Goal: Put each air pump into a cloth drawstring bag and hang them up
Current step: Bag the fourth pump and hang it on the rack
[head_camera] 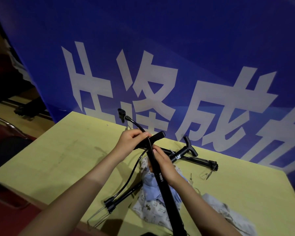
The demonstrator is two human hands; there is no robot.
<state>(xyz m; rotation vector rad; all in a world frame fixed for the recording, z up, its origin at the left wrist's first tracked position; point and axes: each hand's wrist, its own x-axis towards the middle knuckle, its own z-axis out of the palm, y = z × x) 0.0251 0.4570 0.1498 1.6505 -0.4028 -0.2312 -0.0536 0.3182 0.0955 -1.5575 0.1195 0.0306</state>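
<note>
I hold a black air pump (162, 188) upright over the yellow table (71, 147). My left hand (131, 140) grips its T-handle and the black hose (134, 124), which arcs up to a nozzle. My right hand (163, 165) grips the barrel just below the handle. Under the pump lies a pale blue patterned cloth drawstring bag (153, 200). A second black pump (184, 153) lies flat on the table behind my right hand. A third pump (119, 198) lies under the bag's left side, with its wire foot stand at the table's front edge.
A blue banner (177, 57) with large white characters stands right behind the table. More pale cloth (228, 215) lies at the front right. A small metal clip (206, 175) rests near the second pump's base. A chair (5, 126) sits to the left.
</note>
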